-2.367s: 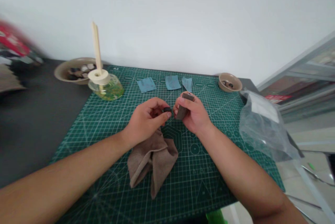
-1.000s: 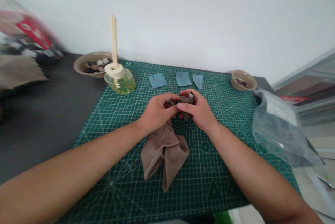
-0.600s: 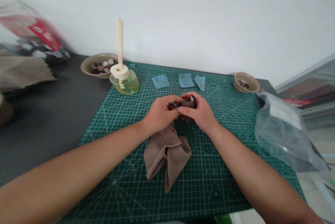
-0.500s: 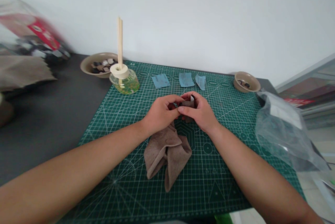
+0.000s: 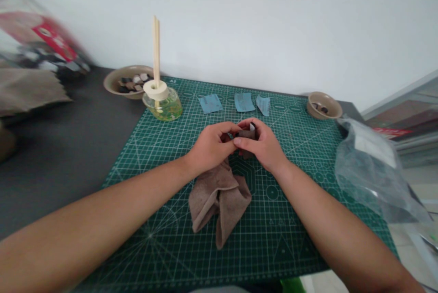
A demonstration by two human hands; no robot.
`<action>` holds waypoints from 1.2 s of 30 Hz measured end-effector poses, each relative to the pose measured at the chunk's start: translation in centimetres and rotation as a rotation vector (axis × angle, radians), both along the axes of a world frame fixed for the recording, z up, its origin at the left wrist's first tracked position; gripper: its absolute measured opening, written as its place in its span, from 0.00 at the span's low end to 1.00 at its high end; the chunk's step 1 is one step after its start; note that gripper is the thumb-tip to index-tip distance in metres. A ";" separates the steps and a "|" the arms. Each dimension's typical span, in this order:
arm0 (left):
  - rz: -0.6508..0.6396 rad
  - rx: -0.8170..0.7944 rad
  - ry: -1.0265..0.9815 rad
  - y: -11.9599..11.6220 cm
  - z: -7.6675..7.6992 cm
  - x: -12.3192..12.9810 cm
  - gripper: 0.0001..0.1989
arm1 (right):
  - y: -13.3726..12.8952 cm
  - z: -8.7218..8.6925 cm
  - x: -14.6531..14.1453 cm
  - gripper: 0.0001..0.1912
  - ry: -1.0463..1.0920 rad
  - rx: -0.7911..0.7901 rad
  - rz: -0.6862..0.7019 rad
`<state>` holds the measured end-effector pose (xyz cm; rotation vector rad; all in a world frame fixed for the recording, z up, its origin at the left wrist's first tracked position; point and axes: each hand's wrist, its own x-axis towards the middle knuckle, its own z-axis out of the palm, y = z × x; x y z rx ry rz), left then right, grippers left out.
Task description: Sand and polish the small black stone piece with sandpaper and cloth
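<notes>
Your hands have come together: 2.4 s ago they were apart over the mat, and now the left hand and the right hand meet at the fingertips. That brings the small dark piece on your left right up to the grey-brown block on your right, so the work seems to be at the point where the 2 things meet. Whether they touch is hidden by your fingers.

Your left grip is pinched, thumb against forefinger, on the dark piece, of which only a sliver shows. Your right grip is closed round the block, the thumb laid across its near side; a pale bit shows at its top by your fingers. Over the last 0.5 s the hold has barely shifted, which suggests a steady bit of close handling.

Below your left wrist the brown cloth lies folded on the green mat, which covers much of the desk. Beyond your hands are 3 blue pieces in a row, with a bowl of a few dark bits to their right.
</notes>
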<state>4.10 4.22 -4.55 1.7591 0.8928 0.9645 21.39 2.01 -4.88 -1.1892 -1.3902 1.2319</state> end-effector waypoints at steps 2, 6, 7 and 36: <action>0.001 0.017 0.004 0.1 -0.1 0.0 0.10 | 0.0 0.0 0.0 0.16 -0.018 0.009 0.002; 0.002 0.026 0.018 0.1 -0.1 0.0 0.09 | 0.0 0.2 0.1 0.16 -0.020 0.005 0.011; 0.003 0.025 0.021 0.1 -0.1 0.0 0.09 | 0.0 0.2 0.1 0.16 -0.020 0.004 0.011; 0.002 0.037 0.034 0.0 0.0 0.0 0.09 | -0.1 0.3 0.0 0.14 -0.029 0.013 0.018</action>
